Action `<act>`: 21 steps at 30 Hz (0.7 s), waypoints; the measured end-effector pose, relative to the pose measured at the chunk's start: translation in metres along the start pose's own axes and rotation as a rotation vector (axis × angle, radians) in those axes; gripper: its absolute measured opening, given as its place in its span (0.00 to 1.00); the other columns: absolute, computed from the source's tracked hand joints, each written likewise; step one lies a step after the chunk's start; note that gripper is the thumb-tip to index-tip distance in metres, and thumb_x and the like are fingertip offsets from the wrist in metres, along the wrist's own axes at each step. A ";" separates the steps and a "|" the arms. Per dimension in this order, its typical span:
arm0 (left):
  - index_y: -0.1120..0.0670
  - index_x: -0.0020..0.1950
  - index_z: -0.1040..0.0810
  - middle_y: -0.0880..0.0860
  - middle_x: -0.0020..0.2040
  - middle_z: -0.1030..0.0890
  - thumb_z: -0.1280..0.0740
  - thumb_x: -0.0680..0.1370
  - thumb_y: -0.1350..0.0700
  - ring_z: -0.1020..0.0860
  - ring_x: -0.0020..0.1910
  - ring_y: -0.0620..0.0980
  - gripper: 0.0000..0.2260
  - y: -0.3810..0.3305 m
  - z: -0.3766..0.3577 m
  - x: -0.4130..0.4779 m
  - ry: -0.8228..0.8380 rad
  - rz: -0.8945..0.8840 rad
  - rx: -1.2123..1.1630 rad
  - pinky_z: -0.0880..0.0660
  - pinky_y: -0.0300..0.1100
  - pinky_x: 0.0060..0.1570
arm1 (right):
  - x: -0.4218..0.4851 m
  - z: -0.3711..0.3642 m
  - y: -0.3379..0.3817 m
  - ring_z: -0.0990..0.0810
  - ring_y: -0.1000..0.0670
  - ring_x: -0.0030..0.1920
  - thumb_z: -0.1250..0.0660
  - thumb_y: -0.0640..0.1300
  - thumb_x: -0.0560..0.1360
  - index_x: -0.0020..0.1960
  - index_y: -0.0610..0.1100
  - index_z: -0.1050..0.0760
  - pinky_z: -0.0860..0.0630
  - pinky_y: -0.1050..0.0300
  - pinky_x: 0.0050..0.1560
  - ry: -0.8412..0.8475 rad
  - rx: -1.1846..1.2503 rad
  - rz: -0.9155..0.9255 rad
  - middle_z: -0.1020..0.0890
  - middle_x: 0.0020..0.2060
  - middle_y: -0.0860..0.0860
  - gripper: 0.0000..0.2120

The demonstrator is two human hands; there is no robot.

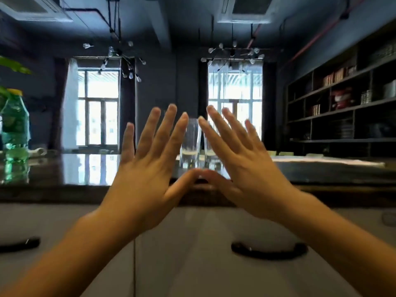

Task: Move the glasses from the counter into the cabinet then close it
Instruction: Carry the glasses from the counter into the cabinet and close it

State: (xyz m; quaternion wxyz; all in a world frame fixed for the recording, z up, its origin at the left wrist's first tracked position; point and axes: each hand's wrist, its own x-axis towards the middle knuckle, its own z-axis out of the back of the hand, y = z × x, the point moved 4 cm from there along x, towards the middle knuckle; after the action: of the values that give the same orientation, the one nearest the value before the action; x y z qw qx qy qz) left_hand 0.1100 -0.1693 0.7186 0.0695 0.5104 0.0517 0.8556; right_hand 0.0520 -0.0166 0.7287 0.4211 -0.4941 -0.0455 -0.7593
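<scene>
glasses on counter | left hand, right hand spread, fingers straight

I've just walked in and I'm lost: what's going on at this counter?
A person holds the left hand and the right hand up, open with fingers spread, in front of two clear glasses standing side by side on the dark counter. Neither hand grips a glass. The cabinet doors below look shut. A green bottle stands at the counter's left end.
</scene>
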 end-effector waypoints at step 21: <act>0.44 0.73 0.71 0.47 0.76 0.67 0.67 0.71 0.28 0.68 0.75 0.48 0.35 -0.003 0.131 0.229 0.375 0.024 -0.048 0.70 0.55 0.71 | 0.181 0.148 -0.114 0.69 0.48 0.75 0.60 0.67 0.76 0.72 0.54 0.73 0.61 0.39 0.75 0.424 0.055 -0.006 0.68 0.74 0.53 0.34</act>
State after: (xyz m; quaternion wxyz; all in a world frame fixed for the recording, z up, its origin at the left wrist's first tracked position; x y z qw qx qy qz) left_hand 0.1179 -0.1249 0.9789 0.0605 0.3407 0.0374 0.9375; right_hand 0.0511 0.0207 0.9862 0.4323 -0.3114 0.0218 -0.8460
